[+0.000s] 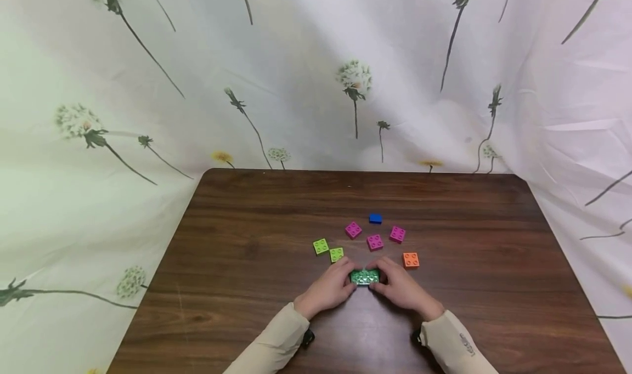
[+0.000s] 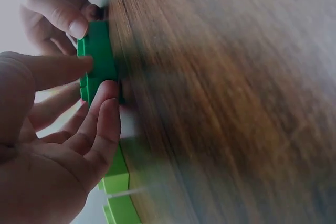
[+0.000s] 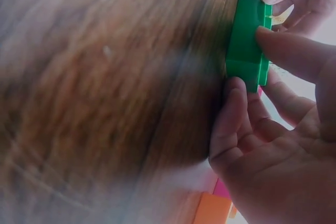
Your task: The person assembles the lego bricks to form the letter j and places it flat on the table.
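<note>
A long green toy building brick (image 1: 365, 277) with studs on top lies between the two hands near the front of the table. My left hand (image 1: 332, 286) pinches its left end, with the thumb on the near side. On the right end, my right hand (image 1: 401, 286) pinches it the same way. Both wrist views show the green brick's smooth near side (image 2: 101, 56) and the thumbs against it. The fingers behind the brick are partly hidden. Just beyond the left fingers sits a lime green brick (image 1: 337, 254).
On the brown wooden table (image 1: 237, 308) lie another lime brick (image 1: 321, 246), magenta bricks (image 1: 374, 242), a blue brick (image 1: 375, 218) and an orange brick (image 1: 411, 260) right of the right hand. A white cloth (image 1: 306, 89) with dandelion prints hangs behind.
</note>
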Tool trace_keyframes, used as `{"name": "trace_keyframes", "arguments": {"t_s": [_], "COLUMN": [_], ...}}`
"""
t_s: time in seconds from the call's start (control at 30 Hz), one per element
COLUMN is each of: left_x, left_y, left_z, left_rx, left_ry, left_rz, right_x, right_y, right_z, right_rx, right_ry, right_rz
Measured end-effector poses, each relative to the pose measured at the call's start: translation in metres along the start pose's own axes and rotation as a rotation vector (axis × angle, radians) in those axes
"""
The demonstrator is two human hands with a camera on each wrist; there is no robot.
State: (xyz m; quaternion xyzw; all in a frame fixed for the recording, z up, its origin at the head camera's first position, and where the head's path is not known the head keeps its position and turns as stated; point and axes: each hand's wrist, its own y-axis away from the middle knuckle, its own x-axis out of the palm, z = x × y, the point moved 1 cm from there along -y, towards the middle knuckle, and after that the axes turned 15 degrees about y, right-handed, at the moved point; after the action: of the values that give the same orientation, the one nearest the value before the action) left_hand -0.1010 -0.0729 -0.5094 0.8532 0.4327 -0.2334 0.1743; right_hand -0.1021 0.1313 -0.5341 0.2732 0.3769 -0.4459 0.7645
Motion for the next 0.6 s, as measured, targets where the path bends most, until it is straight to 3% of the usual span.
{"name": "trace_keyframes", "arguments": {"t_s": [0.13, 0.3, 0.47, 0.6], "left_x": [-0.006, -0.016, -0.022, -0.022], "left_y": [0.002, 0.002, 0.003, 0.003], "left_z": [-0.001, 0.005, 0.019, 0.027], "left_rx": [0.031, 0.073, 0.036, 0.017], "left_ry": [0.01, -0.013, -0.019, -0.027], "left_rz": [-0.044, -0.172, -0.27, -0.301], "right_x": [0.0, -0.001, -0.002, -0.002], "right_y": [-0.001, -0.001, 0.0, 0.001], "right_z": [-0.003, -0.005, -0.004, -0.003], "right_rx": [-0.008, -0.002, 0.004, 0.009], "right_ry": [-0.026, -0.047, -0.059, -0.069], "right_rz": [-0.012, -0.015, 0.0, -0.003]}}
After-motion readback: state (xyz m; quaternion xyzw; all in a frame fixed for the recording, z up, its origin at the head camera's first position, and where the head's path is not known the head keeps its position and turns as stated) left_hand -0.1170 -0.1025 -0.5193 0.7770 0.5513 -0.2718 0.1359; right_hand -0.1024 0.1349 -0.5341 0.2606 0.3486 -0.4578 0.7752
